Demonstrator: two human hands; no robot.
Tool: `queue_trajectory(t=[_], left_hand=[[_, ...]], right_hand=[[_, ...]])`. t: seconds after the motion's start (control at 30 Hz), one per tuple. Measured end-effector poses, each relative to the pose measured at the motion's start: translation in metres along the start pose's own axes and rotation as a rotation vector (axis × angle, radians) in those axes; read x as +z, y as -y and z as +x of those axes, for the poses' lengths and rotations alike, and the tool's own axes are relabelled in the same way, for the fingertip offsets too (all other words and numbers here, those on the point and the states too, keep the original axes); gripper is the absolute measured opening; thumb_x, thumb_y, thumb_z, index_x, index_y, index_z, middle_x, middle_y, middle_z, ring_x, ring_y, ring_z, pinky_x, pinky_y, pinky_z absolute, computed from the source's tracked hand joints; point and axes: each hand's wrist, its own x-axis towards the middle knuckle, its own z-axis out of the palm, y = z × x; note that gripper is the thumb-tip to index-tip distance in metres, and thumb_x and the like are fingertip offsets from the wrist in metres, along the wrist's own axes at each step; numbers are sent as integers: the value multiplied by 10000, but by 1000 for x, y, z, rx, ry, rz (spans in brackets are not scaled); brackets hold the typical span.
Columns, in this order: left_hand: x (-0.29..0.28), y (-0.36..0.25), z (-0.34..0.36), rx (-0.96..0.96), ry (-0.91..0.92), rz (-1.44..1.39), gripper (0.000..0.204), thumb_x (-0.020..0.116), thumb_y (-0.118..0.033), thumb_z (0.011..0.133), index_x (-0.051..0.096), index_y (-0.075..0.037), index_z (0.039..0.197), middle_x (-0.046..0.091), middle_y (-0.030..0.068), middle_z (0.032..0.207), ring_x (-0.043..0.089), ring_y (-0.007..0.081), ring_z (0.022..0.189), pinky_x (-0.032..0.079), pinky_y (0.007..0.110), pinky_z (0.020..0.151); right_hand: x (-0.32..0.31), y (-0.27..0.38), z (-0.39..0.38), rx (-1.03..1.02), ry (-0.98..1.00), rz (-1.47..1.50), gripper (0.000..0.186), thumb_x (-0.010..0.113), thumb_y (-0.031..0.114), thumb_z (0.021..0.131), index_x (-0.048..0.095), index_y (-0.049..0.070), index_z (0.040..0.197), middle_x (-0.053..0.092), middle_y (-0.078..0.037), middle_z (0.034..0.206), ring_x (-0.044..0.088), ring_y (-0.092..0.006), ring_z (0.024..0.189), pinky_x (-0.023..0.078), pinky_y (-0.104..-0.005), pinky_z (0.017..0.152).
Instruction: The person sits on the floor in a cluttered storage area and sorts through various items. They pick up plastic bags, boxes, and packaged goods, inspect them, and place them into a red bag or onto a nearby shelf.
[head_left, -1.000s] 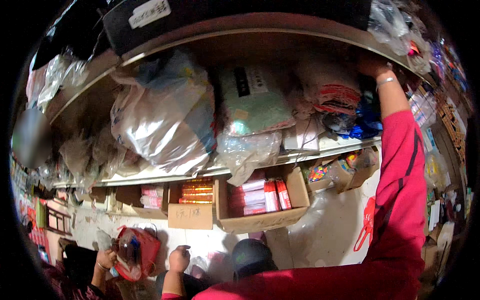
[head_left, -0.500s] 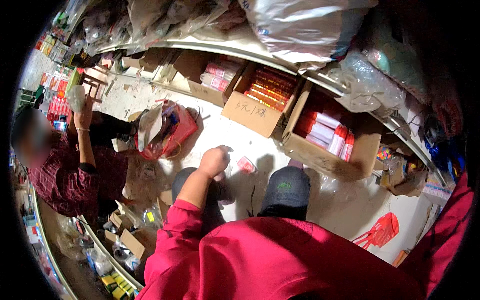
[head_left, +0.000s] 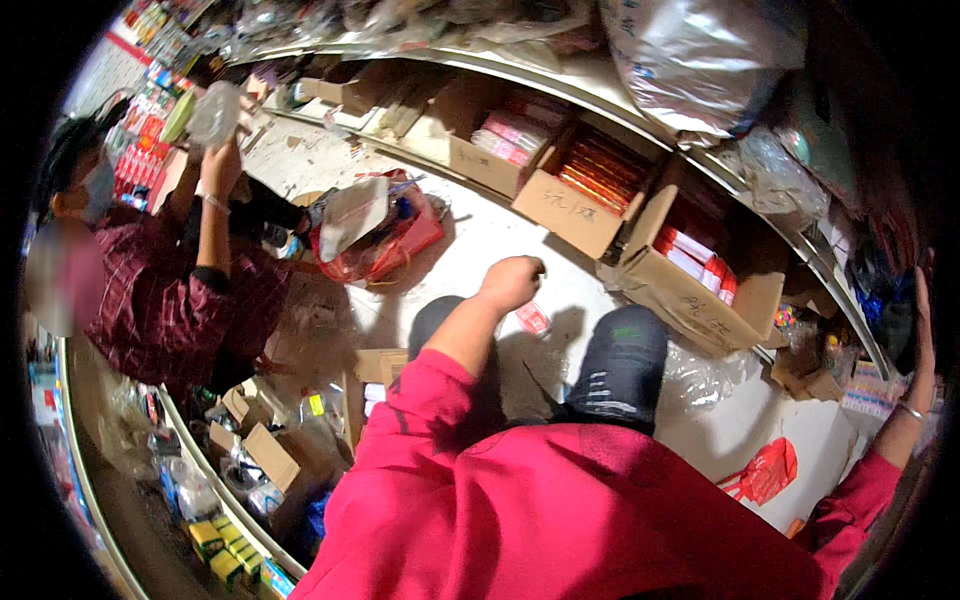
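My left hand [head_left: 513, 282] is curled closed in front of my left knee, above the pale floor. Its inner side is turned away, so I cannot see what it holds, if anything. Just below it on the floor lies a small red and white packet [head_left: 532, 318]. My right hand [head_left: 924, 325] is at the far right rim, its fingers stretched out and pointing up beside the shelf edge. Dark and shiny blue packages [head_left: 870, 300] are nearest to it; any contact with them is unclear.
Cardboard boxes [head_left: 566, 222] with red and white packs line the lower shelf ahead. A co-worker [head_left: 190, 310] at left raises a clear plastic item [head_left: 214, 115] beside a red bag [head_left: 425, 238]. A red plastic bag [head_left: 770, 470] lies at right. Cartons [head_left: 270, 455] fill the left shelf.
My right arm and hand have come into view at the right rim, stretched out. The view has shifted, so the boxes and the co-worker appear further right. My left hand stays closed.
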Motion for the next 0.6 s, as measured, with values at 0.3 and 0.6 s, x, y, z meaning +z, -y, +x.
queue_trajectory(t=[0.3,0.6], left_hand=[[-1,-16,-18,88,42,-92,280,499,-146,704,587,-105,968,600,143,916,562,299,883,448,394,750],[-33,-10,-33,204,349,-1361,497,680,-168,664,487,-65,1111,576,80,974,573,193,771,487,324,642]], right_hand=[[80,322,-3,-151,3,654,245,609,133,754,586,37,978,598,-101,967,574,-207,882,429,-287,788],[124,478,-40,-189,156,1015,282,642,136,716,575,9,959,574,-137,977,548,-245,943,417,-309,825]])
